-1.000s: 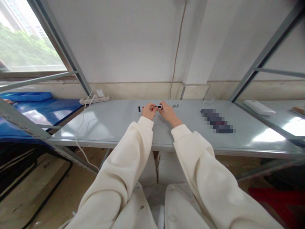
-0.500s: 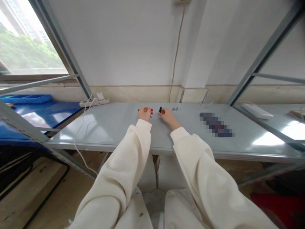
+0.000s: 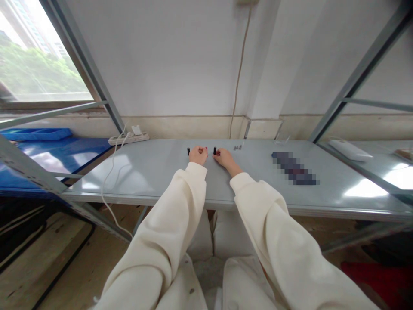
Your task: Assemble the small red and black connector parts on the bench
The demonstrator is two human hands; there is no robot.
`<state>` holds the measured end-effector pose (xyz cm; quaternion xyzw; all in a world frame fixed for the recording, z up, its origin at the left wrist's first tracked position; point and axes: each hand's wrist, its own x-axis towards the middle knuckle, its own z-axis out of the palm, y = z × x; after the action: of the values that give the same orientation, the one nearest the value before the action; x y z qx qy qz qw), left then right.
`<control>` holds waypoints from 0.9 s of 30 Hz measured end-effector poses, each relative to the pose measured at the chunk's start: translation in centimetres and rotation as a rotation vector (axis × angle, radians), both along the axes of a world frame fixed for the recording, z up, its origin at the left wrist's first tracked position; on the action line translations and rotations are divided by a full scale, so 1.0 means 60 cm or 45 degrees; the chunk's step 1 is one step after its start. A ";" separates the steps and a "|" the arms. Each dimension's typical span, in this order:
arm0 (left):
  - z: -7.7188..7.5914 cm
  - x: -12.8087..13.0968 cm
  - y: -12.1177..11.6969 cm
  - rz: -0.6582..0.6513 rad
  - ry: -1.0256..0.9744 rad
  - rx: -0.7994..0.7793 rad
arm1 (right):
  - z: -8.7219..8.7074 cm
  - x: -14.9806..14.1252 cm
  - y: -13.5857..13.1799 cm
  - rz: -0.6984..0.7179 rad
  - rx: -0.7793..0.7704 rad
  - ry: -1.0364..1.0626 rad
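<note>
My left hand [image 3: 198,155] is over the grey table, fingers closed around a small red object [image 3: 206,149]. Only a sliver of the red shows at the fingertips, too little to tell its kind. Just left of this hand, a short black cylinder [image 3: 189,151] stands upright on the table. A little to the right, my right hand [image 3: 223,157] pinches a second black cylinder [image 3: 214,150], held upright at its fingertips. A narrow gap separates the two hands. Behind my right hand lie several tiny greyish pieces [image 3: 238,147], too small to make out.
A blurred-out dark object [image 3: 295,169] lies on the table [image 3: 251,189] to the right. At the back left sits a white power strip [image 3: 129,138], its cable [image 3: 102,185] hanging over the front edge. Metal posts [image 3: 358,73] flank the table; a blue tray [image 3: 37,134] is farther left.
My right hand has shifted slightly left and lower with its black cylinder. Less red shows at my left hand's fingertips, and the black cylinder beside that hand is more exposed.
</note>
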<state>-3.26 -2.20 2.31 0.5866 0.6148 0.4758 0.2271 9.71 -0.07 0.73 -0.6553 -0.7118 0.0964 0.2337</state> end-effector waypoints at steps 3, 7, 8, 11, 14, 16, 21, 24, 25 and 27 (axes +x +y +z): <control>-0.011 0.005 0.002 -0.085 0.332 0.061 | 0.005 0.006 -0.009 -0.012 -0.023 -0.042; -0.019 0.011 -0.003 -0.294 0.587 0.107 | 0.017 0.017 -0.030 -0.106 -0.004 -0.137; -0.019 0.012 -0.004 -0.326 0.608 0.114 | 0.020 0.019 -0.034 -0.126 0.001 -0.147; -0.019 0.013 -0.006 -0.359 0.637 0.121 | 0.027 0.022 -0.045 -0.175 0.021 -0.147; -0.020 0.012 -0.005 -0.369 0.649 0.129 | 0.028 0.021 -0.048 -0.205 0.049 -0.146; -0.019 0.013 -0.005 -0.376 0.657 0.147 | 0.028 0.020 -0.049 -0.205 0.060 -0.147; -0.015 0.014 -0.010 -0.388 0.672 0.159 | 0.028 0.018 -0.049 -0.194 0.065 -0.154; -0.014 0.013 -0.012 -0.389 0.687 0.146 | 0.029 0.018 -0.049 -0.192 0.036 -0.168; -0.013 0.013 -0.012 -0.385 0.690 0.145 | 0.029 0.017 -0.049 -0.191 0.026 -0.170; -0.013 0.013 -0.012 -0.375 0.692 0.144 | 0.030 0.017 -0.049 -0.186 0.011 -0.169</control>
<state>-2.49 -2.93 1.55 0.7868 0.5340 0.2968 0.0878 10.73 -3.03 2.53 -0.7094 -0.6764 0.0321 0.1952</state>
